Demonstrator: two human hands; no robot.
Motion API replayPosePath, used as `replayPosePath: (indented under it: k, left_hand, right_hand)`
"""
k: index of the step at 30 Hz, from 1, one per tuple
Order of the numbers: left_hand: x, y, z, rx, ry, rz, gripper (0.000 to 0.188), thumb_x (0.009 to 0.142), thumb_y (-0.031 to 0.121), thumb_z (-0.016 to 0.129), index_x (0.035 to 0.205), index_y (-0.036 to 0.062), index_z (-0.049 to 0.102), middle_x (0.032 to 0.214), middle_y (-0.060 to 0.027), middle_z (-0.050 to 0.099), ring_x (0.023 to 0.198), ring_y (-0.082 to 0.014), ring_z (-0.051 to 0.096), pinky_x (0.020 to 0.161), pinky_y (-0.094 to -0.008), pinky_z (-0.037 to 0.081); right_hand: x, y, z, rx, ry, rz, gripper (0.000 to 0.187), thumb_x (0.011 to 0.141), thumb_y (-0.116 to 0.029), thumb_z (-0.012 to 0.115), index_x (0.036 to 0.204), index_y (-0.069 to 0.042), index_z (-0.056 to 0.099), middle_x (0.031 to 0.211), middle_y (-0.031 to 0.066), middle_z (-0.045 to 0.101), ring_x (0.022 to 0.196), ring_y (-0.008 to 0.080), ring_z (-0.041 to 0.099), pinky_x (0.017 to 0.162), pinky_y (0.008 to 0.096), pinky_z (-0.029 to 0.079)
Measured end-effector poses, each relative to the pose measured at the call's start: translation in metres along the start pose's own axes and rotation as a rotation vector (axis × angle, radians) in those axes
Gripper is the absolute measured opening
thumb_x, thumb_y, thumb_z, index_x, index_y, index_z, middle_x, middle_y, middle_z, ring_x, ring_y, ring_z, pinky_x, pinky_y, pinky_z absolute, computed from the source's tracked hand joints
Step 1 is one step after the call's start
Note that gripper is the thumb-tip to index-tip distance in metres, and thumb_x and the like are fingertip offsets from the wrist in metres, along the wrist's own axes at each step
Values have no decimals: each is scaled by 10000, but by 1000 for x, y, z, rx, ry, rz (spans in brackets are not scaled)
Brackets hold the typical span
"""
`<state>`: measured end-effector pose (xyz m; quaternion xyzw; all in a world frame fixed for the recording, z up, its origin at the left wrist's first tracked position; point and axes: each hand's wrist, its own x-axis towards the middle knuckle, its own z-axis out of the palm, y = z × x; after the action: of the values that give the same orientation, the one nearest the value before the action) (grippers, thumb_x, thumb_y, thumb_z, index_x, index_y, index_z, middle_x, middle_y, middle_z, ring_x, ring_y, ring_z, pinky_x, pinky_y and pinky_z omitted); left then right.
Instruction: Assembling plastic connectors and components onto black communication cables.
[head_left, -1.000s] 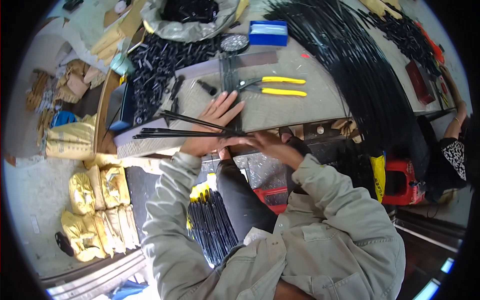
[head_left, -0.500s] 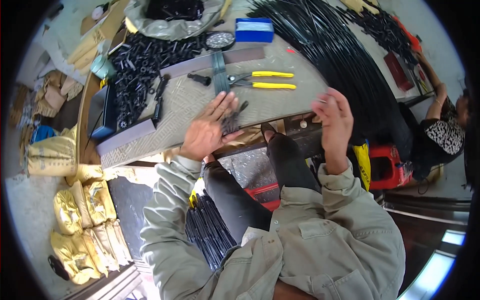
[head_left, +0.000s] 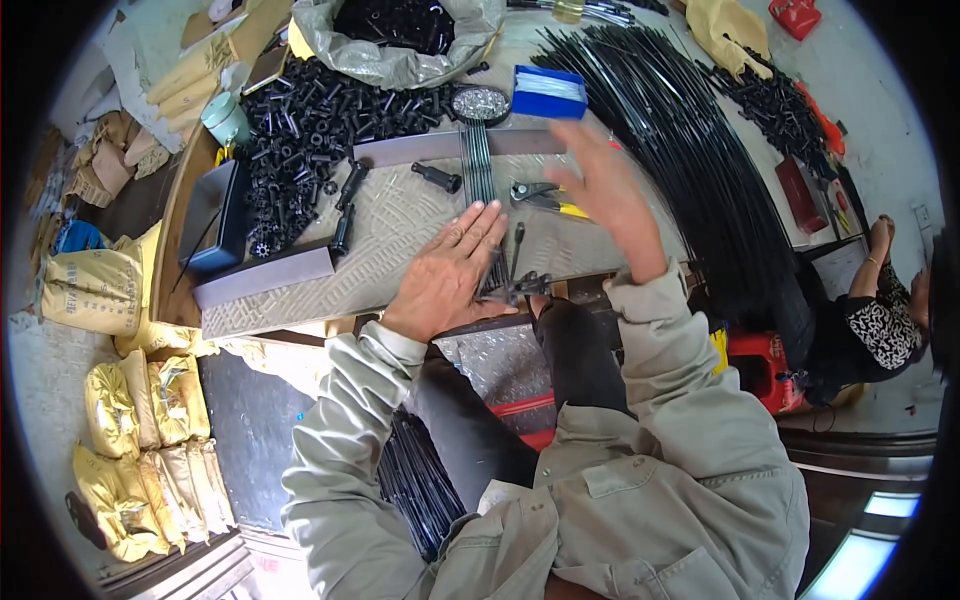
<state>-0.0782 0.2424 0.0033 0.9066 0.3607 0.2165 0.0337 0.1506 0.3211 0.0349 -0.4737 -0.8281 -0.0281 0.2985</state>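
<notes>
My left hand lies palm down near the table's front edge, its fingers stretched flat over a bundle of thin dark rods. The near ends of the rods, with dark end pieces, stick out beside the palm. My right hand is raised over the table and smeared by motion, so I cannot make out its fingers or anything in them. Below it lie yellow-handled pliers, their handles partly hidden by this hand. A black tubular fitting rests left of the rods.
A pile of black fittings covers the table's left, behind a grey metal strip. At the back stand an open sack and a blue box of pale sticks. Long black rods lie rightward. Another person sits far right.
My right hand has moved left and away from me, from the front edge to above the pliers. My left hand stays on the rods, which look more fanned out. The whole view has shifted slightly.
</notes>
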Motion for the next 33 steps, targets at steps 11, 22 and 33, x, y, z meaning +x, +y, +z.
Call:
replayPosePath:
  k: [11, 22, 33]
  left_hand:
    - [12, -1, 0, 277, -137, -7, 751, 741, 394, 561, 1298, -34, 296, 1364, -176, 287, 1274, -283, 273, 1042, -373, 234]
    - [19, 5, -1, 100, -156, -100, 798, 742, 536, 506, 1306, 5, 313, 1358, -154, 309, 1273, -297, 272, 1041, -395, 224]
    - [21, 9, -4, 81, -152, -122, 804, 724, 526, 524, 1311, 18, 312, 1360, -141, 312, 1271, -288, 280, 1030, -387, 256]
  right_hand:
    - [120, 13, 69, 218, -335, -27, 264, 812, -259, 554, 826, -1, 607, 774, 121, 602, 723, 238, 569, 633, 306, 426]
    - [152, 100, 58, 252, 32, 76, 217, 839, -253, 513, 793, -45, 552, 654, 139, 599, 587, 243, 586, 515, 343, 433]
    - [140, 135, 41, -165, -229, -49, 90, 735, -160, 565, 791, -99, 599, 771, 116, 610, 750, 283, 595, 605, 375, 445]
